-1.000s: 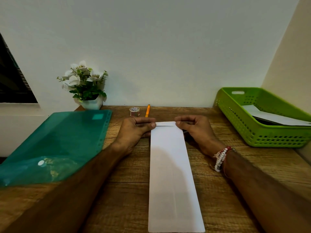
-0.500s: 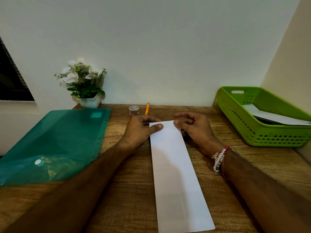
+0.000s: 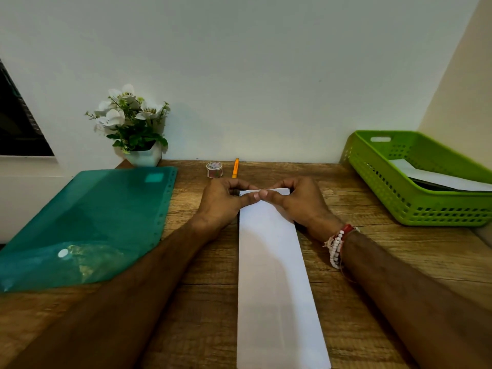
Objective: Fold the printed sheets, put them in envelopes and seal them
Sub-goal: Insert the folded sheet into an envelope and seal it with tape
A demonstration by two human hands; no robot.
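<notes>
Head camera: both hands pinch the far end of a long white paper [image 3: 274, 275] lying lengthwise on a wooden desk [image 3: 210, 302].

The left hand [image 3: 223, 201] and right hand [image 3: 298, 201] curl their fingers round the paper's far edge, thumbs pressed on top and nearly meeting at its middle; the near end runs to the frame's lower edge. A bead bracelet [image 3: 336, 246] circles the right wrist. A green folder [image 3: 106, 214] lies at left, a potted plant [image 3: 130, 121], tape roll [image 3: 214, 169] and orange pen [image 3: 235, 168] near the wall, and a green basket [image 3: 426, 209] holding a white sheet [image 3: 436, 179] at right.
</notes>
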